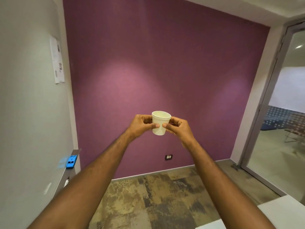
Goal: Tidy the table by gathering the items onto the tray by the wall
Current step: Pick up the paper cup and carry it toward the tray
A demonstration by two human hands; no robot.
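Observation:
A small white paper cup (160,120), upright and seemingly a nested stack, is held in the air in front of the purple wall at arm's length. My left hand (142,125) grips its left side and my right hand (177,127) grips its right side, thumbs touching on the front of the cup. The head view shows no tray.
A white table corner (283,212) shows at the bottom right. A blue object (71,161) sits on a ledge along the left wall, below a paper notice (57,60). Patterned floor (156,199) lies ahead; a glass door (283,113) is at right.

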